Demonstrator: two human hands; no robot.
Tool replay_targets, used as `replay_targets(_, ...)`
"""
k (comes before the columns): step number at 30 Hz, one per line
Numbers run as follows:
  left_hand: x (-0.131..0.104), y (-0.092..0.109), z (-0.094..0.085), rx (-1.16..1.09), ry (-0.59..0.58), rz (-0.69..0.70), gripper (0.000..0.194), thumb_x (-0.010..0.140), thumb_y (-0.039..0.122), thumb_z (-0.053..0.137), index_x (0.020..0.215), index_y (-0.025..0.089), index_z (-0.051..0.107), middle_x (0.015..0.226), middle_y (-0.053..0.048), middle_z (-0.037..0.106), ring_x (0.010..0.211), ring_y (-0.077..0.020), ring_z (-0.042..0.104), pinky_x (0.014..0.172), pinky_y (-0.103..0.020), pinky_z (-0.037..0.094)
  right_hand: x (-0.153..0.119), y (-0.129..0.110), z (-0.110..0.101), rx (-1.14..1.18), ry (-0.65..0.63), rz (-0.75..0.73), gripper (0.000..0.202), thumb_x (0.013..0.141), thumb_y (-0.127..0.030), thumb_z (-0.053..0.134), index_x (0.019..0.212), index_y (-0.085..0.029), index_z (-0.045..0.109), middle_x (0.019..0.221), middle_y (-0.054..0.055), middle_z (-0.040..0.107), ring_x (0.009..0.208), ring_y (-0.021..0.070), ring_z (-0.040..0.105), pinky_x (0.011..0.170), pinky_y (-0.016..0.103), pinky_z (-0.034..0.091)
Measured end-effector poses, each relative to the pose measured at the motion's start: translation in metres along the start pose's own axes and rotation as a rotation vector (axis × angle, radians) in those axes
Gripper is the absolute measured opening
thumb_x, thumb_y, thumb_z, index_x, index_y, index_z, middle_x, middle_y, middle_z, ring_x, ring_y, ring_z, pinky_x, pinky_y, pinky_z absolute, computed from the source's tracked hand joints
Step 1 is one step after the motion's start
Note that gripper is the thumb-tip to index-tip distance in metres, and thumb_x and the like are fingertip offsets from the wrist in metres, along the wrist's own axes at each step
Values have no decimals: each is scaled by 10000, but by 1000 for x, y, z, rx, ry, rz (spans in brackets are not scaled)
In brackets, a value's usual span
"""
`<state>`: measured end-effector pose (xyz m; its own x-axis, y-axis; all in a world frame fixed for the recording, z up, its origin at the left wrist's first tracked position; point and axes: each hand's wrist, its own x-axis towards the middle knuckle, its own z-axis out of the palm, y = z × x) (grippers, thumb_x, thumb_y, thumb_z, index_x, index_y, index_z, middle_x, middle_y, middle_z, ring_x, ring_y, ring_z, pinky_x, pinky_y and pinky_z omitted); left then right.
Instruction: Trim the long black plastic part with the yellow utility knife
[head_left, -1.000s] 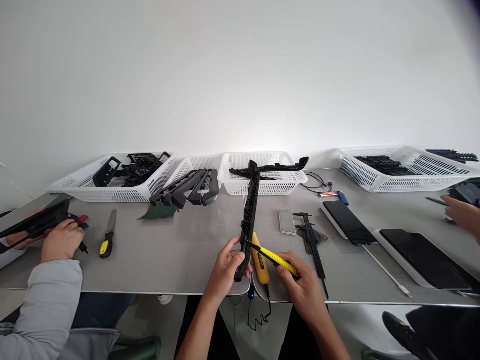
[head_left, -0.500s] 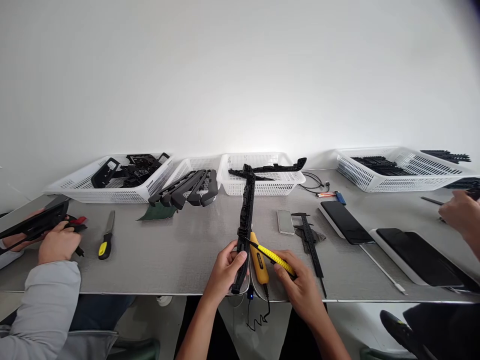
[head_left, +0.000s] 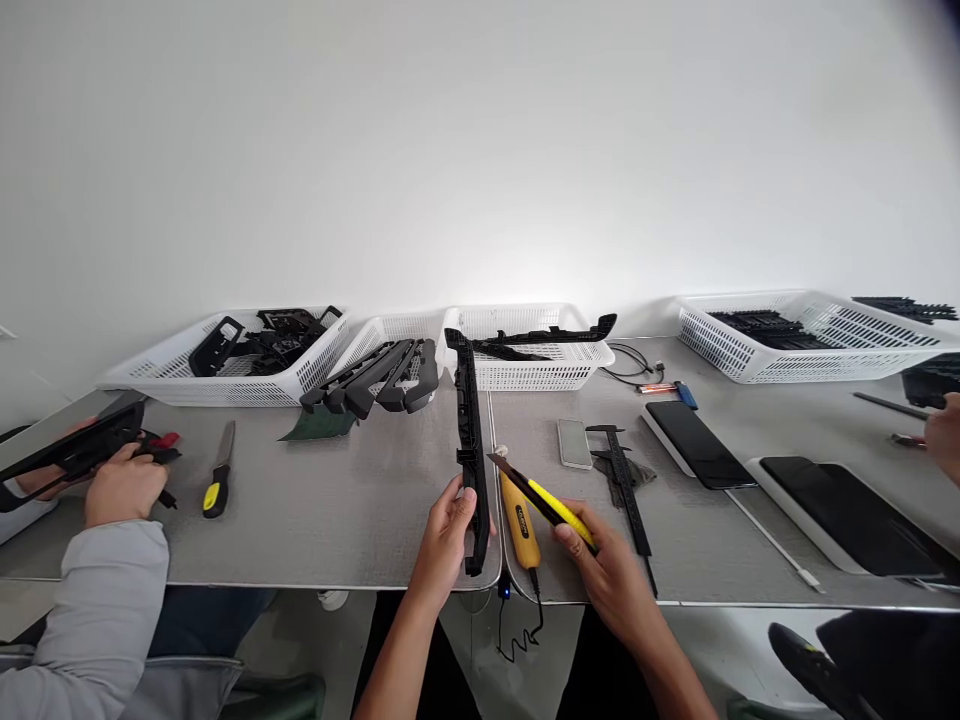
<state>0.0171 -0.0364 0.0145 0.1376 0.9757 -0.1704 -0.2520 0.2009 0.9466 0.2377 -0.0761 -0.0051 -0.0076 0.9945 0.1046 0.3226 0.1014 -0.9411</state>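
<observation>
My left hand (head_left: 444, 540) grips the lower end of a long black plastic part (head_left: 469, 420), which stands nearly upright in view, its top in front of the middle basket. In my right hand (head_left: 607, 565) is a yellow and black utility knife (head_left: 559, 507), its blade pointing up and left, a small gap from the black part. Between my hands, a yellow corded tool (head_left: 519, 520) lies on the grey table (head_left: 360, 490).
White baskets (head_left: 525, 377) with black parts line the wall. Calipers (head_left: 626, 485), a small grey device (head_left: 574, 444) and black-topped white devices (head_left: 697, 440) lie rightward. A file (head_left: 219, 470) lies left. Other people's hands (head_left: 124, 487) work at both sides.
The black part has moved left with my left hand and turned a little. The knife has come away from it, and its blade now shows. At far right, another person's hand has shifted right.
</observation>
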Motion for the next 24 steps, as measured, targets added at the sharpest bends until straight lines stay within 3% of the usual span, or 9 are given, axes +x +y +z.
replay_targets(2, 1, -2, -1, -15, -15, 21, 651, 948, 669, 630, 1332, 144, 609, 793, -48, 712, 667, -168, 631, 607, -258, 473, -2, -1, 2, -13, 64, 27, 469, 973, -625, 601, 995, -177, 739, 788, 25, 680, 701, 170, 588, 623, 240, 473)
replay_targets(5, 2, -2, -2, -100, 20, 40, 742, 925, 765, 570, 1298, 126, 625, 763, -59, 707, 690, -201, 650, 571, -269, 465, -6, -4, 8, -22, 84, 32, 459, 918, -628, 687, 843, -177, 724, 678, -2, 626, 590, 133, 498, 536, 232, 378)
replay_targets(10, 3, -1, -5, -235, 41, 22, 905, 844, 897, 508, 1309, 133, 647, 677, -34, 671, 577, -181, 605, 549, -282, 454, -9, -13, 11, -29, 10, -8, 404, 940, -570, 685, 866, -180, 758, 755, 26, 715, 636, 150, 581, 572, 237, 414)
replay_targets(16, 2, 2, -5, -184, 4, 28, 833, 874, 857, 529, 1300, 153, 666, 663, -15, 654, 527, -145, 553, 542, -274, 429, -8, -18, 9, -69, -44, -19, 402, 922, -557, 692, 837, -170, 763, 697, 23, 703, 600, 144, 581, 547, 230, 401)
replay_targets(24, 2, 1, -3, -196, 138, 35, 732, 830, 784, 683, 1204, 156, 720, 644, -2, 632, 565, -151, 582, 539, -256, 422, -10, -14, 12, -66, -5, -8, 418, 932, -577, 683, 861, -174, 768, 750, 35, 728, 635, 154, 603, 573, 240, 408)
